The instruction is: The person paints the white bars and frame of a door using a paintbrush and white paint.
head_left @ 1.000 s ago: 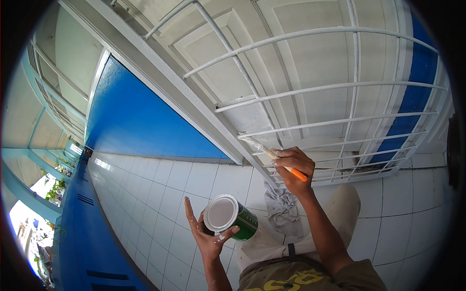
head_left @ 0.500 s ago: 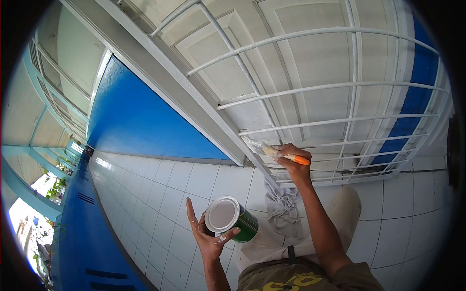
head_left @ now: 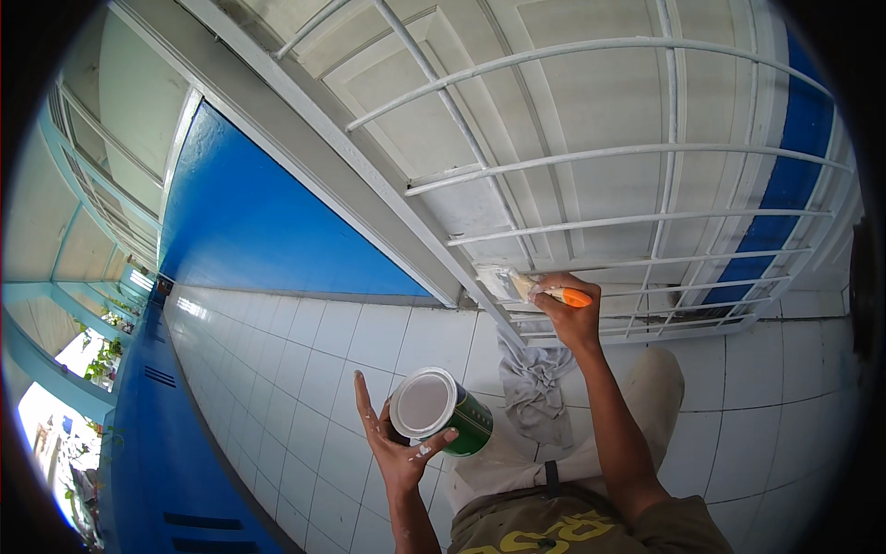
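Brushing: I'm gripping the paintbrush (head_left: pixel 523 285), right hand (head_left: pixel 572 312).
Can (head_left: pixel 471 427): I'm clasping it, left hand (head_left: pixel 399 460), one finger sticking out.

we see a green can (head_left: pixel 474 427), pale paint (head_left: pixel 424 406), an orange brush handle (head_left: pixel 576 297), white bars (head_left: pixel 670 148), a blue wall (head_left: pixel 263 217), dark-lined white tiles (head_left: pixel 369 334), and yellow lettering (head_left: pixel 580 531) on the brown shirt (head_left: pixel 683 524).

Daylight glares at lower left, glints off tiles (head_left: pixel 300 369); fisheye bends the outer view.
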{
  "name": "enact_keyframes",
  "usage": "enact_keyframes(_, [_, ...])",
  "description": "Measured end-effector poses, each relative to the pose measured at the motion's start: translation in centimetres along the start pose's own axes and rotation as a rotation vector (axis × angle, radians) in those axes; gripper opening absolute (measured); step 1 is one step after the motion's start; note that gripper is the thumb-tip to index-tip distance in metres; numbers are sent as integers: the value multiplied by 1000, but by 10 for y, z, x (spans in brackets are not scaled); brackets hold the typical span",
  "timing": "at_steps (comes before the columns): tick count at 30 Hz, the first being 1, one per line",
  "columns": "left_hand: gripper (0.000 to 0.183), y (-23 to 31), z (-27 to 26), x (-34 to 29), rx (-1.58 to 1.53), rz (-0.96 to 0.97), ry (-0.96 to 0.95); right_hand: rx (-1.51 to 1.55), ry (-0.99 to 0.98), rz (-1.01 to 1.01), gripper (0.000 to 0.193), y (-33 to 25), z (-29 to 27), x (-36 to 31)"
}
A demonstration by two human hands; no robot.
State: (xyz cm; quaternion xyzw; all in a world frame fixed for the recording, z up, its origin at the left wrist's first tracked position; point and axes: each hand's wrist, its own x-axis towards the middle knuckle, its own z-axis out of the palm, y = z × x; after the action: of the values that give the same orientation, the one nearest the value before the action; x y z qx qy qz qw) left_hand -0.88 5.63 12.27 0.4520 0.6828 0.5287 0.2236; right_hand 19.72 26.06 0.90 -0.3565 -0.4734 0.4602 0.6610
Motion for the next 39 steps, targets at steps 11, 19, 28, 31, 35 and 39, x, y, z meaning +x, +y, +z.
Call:
enact_keyframes(11, [152, -7, -6, -2, 7, -8, 1, -28, 100, -42, 17, 8, 8, -54])
enact_keyframes(19, [151, -5, -4, -4, 4, -26, -5, -221, 96, -316, 17, 75, 12, -69])
enact_keyframes(28, [149, -10, -2, -8, -14, -10, -13, 191, 174, 203, 10, 68, 12, -51])
enact_keyframes(31, [149, -11, 0, -9, -24, -4, -19, 20, 99, 185, 10, 79, -2, -63])
enact_keyframes(35, [148, -12, 0, -10, 43, 7, -33, 238, 250, 171, 12, 53, 15, -57])
enact_keyframes(39, [149, -10, 3, -10, 33, -7, -51, 237, 166, 205, 12, 70, 17, -50])
